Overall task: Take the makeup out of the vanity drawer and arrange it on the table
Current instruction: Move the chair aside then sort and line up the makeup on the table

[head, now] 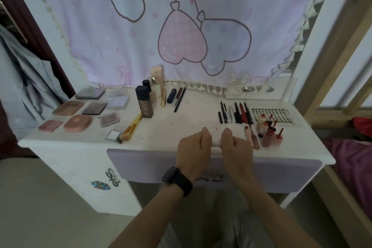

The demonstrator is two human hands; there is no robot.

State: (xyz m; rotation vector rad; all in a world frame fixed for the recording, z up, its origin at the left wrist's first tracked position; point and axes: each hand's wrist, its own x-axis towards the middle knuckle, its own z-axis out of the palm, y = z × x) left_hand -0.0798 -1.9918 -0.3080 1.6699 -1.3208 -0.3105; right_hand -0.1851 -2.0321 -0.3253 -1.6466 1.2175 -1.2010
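1. White table holds makeup all over its top.
2. Purple drawer sits under the table's front edge.
3. Flat cases lie by the left edge.
4. Pencils lie in a row near the right edge.
5. Left hand and right hand curl tight round a small pale tube at the front edge.
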